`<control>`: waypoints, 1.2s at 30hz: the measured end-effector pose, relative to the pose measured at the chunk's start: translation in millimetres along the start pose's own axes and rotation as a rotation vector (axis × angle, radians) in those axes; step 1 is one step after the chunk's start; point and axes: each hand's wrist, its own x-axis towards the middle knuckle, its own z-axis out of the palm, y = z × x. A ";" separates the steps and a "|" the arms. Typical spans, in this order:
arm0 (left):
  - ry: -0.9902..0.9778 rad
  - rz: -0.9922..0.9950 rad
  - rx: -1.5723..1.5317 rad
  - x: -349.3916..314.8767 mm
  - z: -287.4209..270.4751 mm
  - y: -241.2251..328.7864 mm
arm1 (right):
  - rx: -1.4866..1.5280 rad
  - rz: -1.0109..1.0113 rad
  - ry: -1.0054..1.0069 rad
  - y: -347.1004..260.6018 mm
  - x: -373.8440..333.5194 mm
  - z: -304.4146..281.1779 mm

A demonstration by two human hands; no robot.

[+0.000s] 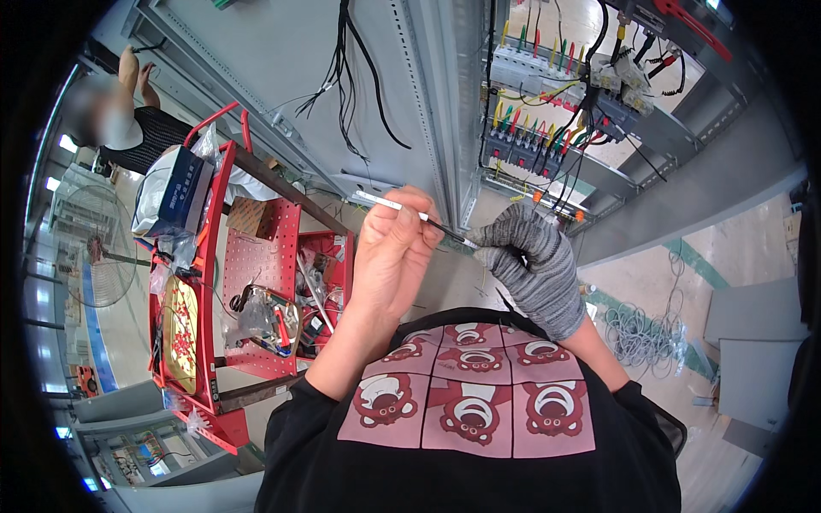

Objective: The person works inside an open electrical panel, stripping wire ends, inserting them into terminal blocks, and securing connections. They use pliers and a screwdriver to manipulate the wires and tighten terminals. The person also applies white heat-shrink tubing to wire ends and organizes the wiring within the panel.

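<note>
In front of my chest, my bare left hand (pixel 398 244) pinches a thin white strip (pixel 378 200) with small dark marks on it. A black wire (pixel 446 230) runs on from between those fingers, with a short white piece near its far end. My right hand (pixel 534 261), in a grey knitted glove, is closed with thumb and forefinger pinched at that end of the wire. Whether strip and wire are joined is hidden by my left fingers.
Ahead stands a grey metal cabinet (pixel 376 51) with hanging black cables (pixel 346 77) and rows of breakers (pixel 522 145) at right. A red tool cart (pixel 265 248) is at left, a fan (pixel 98 248) and another person (pixel 141 128) beyond it. Coiled wire (pixel 646 338) lies on the floor at right.
</note>
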 end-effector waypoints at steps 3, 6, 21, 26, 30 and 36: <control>-0.007 0.045 0.116 0.2 1.0 1.0 | 0.003 -0.005 0.011 -2.7 1.3 -0.7; -0.003 0.009 0.174 1.4 -1.9 4.6 | -0.033 -0.046 -0.026 -1.7 3.2 -4.6; -0.017 -0.012 0.316 2.5 -0.3 7.7 | -0.094 -0.067 0.006 -4.4 3.6 -6.3; -0.036 0.018 0.380 1.5 1.7 0.9 | -0.107 -0.042 0.007 -3.4 3.3 -5.4; -0.051 -0.012 0.406 1.9 3.5 -1.7 | -0.032 0.010 0.007 -2.7 2.3 -3.0; 0.035 0.057 0.259 4.8 -2.3 0.3 | -0.038 0.034 -0.022 4.5 4.6 -0.5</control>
